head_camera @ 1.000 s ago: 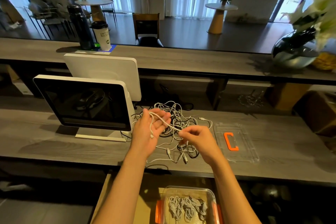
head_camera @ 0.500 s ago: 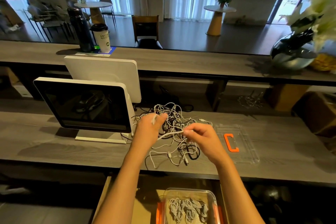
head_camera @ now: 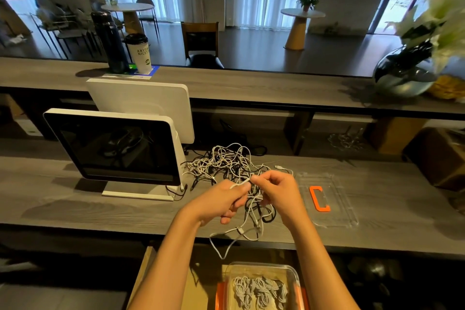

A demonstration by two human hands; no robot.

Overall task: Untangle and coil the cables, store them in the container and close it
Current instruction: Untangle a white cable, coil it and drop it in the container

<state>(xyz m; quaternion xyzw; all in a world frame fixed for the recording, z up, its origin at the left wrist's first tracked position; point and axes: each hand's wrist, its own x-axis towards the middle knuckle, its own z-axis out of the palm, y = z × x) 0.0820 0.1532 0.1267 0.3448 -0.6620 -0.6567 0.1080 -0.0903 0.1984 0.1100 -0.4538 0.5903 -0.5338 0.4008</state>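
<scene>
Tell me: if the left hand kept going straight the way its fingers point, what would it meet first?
Most likely the right hand. The left hand points right and slightly away, pinching a white cable, and the two hands' fingertips nearly touch. Behind them lies the tangled cable pile; depth is hard to judge from one view.

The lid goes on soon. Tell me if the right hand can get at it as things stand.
Probably yes, once freed. The lid lies bare on the counter just right of the right hand, nothing between them; but its fingers now pinch a white cable.
</scene>
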